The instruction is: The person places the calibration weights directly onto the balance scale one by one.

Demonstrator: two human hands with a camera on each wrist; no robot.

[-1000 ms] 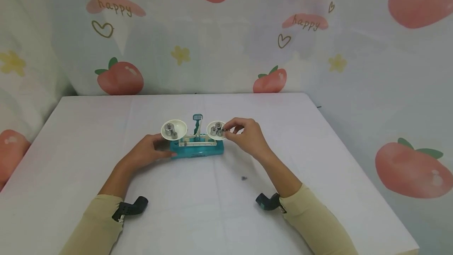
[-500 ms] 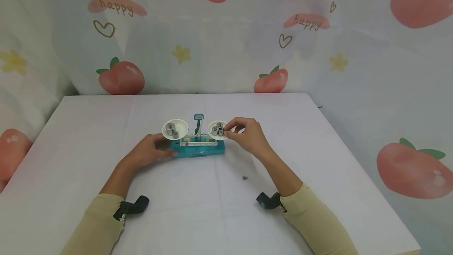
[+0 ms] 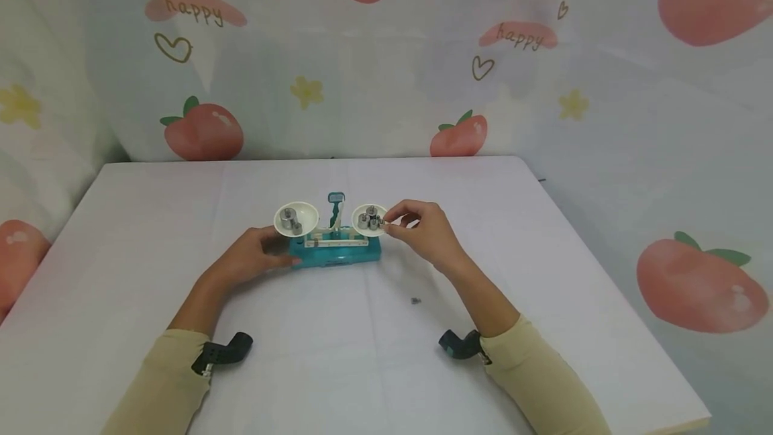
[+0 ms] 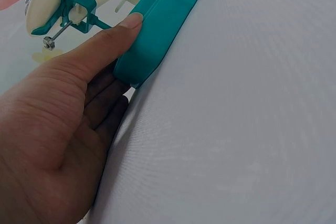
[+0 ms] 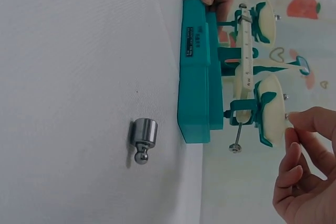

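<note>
A teal balance scale (image 3: 338, 257) with two cream pans stands on the white table. My left hand (image 3: 250, 258) grips its left end, thumb on the front of the base (image 4: 157, 35) and fingers behind. The left pan (image 3: 310, 215) holds a large metal weight (image 3: 287, 214) and a smaller one. Several metal weights stand in the right pan (image 5: 272, 111). At that pan's right rim, my right hand (image 3: 429, 233) pinches the knob of a small weight (image 5: 286, 116) between thumb and forefinger; the weight's body is hidden behind the rim in the right wrist view.
One loose metal weight (image 5: 144, 132) lies on its side on the white tabletop (image 3: 326, 368), in front of the scale and to the right. A patterned curtain (image 3: 374, 86) hangs behind the table and along its sides.
My right hand's fingertips have shifted slightly right against the pan, and the small weight now sits inside its rim beside the others. The left hand keeps its hold on the scale.
</note>
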